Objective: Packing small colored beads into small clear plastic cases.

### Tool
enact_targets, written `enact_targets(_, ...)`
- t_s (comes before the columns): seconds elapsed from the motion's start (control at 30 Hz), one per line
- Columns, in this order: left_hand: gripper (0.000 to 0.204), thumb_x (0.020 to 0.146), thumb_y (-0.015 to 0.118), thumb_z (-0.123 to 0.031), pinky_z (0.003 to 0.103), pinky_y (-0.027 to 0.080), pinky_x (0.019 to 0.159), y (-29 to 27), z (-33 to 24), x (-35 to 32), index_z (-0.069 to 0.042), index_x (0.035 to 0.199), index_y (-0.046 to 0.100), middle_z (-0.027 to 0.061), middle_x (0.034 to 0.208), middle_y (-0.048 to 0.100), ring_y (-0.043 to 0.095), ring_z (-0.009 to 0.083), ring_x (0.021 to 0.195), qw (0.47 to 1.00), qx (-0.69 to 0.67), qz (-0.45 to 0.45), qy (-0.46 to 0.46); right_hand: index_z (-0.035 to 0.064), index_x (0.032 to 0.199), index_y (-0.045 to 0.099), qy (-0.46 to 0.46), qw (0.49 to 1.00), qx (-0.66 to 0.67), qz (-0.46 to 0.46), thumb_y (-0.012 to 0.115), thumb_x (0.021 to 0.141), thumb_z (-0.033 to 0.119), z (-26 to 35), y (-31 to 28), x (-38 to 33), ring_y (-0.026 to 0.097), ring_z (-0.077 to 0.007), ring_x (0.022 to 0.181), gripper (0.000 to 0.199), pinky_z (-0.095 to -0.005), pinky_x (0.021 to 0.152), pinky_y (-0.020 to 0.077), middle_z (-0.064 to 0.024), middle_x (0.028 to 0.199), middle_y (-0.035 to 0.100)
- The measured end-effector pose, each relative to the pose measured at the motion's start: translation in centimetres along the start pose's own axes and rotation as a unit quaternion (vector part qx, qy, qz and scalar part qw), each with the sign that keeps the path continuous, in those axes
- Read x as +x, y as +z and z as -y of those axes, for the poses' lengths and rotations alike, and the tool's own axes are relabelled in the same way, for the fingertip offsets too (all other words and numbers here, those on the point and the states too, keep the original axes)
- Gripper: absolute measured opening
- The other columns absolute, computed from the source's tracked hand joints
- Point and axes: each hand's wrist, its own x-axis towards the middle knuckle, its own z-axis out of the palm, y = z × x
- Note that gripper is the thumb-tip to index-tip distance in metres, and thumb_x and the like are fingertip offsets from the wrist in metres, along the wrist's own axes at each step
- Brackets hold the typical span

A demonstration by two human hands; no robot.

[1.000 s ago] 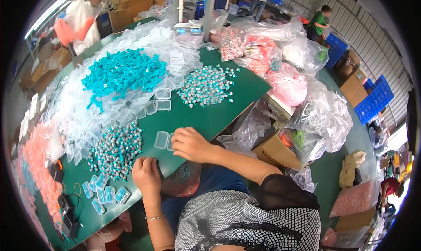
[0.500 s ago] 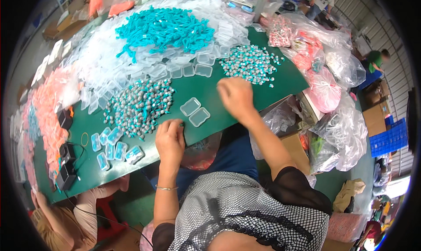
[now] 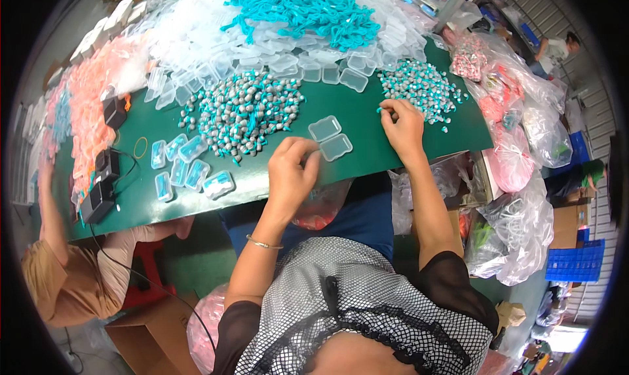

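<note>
A clear plastic case [image 3: 336, 147] lies open on the green table in front of me, its two halves side by side. My left hand [image 3: 293, 172] is closed at the case's left edge, fingertips together; what they hold, if anything, is hidden. At the near edge of the right pile of small grey-and-teal pieces [image 3: 422, 86], my right hand [image 3: 402, 127] pinches one such piece, its teal bit just showing at the fingertips. A larger pile of rounded grey-and-teal pieces [image 3: 246, 109] spreads beyond my left hand. Several filled clear cases [image 3: 196, 175] with blue-teal contents sit to its left.
Clear empty cases [image 3: 196, 40] are heaped at the back under a mound of teal cords [image 3: 308, 14]. Orange cords [image 3: 92, 126] and black boxes with a cable [image 3: 98, 201] lie left, beside another person's arm [image 3: 52, 211]. Plastic bags [image 3: 511, 158] crowd the right side.
My left hand has moved to the case and my right hand has drawn its fingers together at the right pile's near edge. The whole view has shifted, with the table appearing further right.
</note>
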Motion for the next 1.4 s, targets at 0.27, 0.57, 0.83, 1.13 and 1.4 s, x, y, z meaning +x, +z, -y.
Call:
enact_targets(0.27,0.010,0.077,0.074,-0.004,0.039,0.050,0.069,2.8,0.3,0.5,-0.004,0.086,0.070,0.0101,0.086,0.063,0.062,0.0269,0.077,0.985,0.134,0.005,0.104,0.0120,0.088,0.069,-0.098,0.973,0.145,0.149,0.071,0.081,0.010,6.4,-0.1,-3.1,0.063,-0.0207,0.083,0.008,-0.0383,0.082,0.0398,-0.0005,0.087,0.068)
enact_targets(0.57,0.019,0.078,0.074,-0.013,0.042,0.047,0.076,2.1,0.0,0.2,-0.006,0.094,0.068,0.0109,0.092,0.058,0.058,0.0311,0.089,0.986,0.138,0.033,0.089,0.0096,0.093,0.070,-0.166,0.946,0.094,0.263,0.068,0.082,0.009,6.4,-0.8,-0.6,0.063,-0.0232,0.091,0.011,-0.0391,0.086,0.0427,-0.0037,0.089,0.067)
enact_targets(0.83,0.040,0.073,0.079,-0.020,0.043,0.046,0.078,1.9,-0.4,0.2,-0.007,0.108,0.064,0.0119,0.102,0.056,0.056,0.0315,0.093,0.980,0.174,0.051,0.081,0.0115,0.100,0.071,-0.139,0.986,-0.089,0.016,0.072,0.083,0.023,2.9,4.6,11.1,0.064,-0.0253,0.098,0.020,-0.0435,0.082,0.0460,-0.0082,0.101,0.069)
enact_targets(1.13,0.041,0.072,0.081,-0.022,0.043,0.046,0.080,1.9,-0.1,0.1,-0.007,0.106,0.065,0.0116,0.100,0.055,0.055,0.0316,0.094,0.983,0.163,0.057,0.067,0.0172,0.096,0.076,-0.053,0.957,-0.269,0.097,0.074,0.078,0.030,0.6,8.0,15.5,0.065,-0.0288,0.097,0.022,-0.0552,0.082,0.0424,-0.0044,0.097,0.072)
enact_targets(1.4,0.040,0.072,0.081,-0.023,0.042,0.046,0.079,2.2,-0.2,0.3,-0.008,0.106,0.066,0.0109,0.101,0.055,0.055,0.0310,0.095,0.984,0.154,0.061,0.071,0.0112,0.097,0.078,0.074,0.981,0.145,0.110,0.071,0.086,0.027,-2.2,6.5,16.6,0.065,-0.0158,0.083,0.020,-0.0399,0.069,0.0504,-0.0042,0.087,0.072)
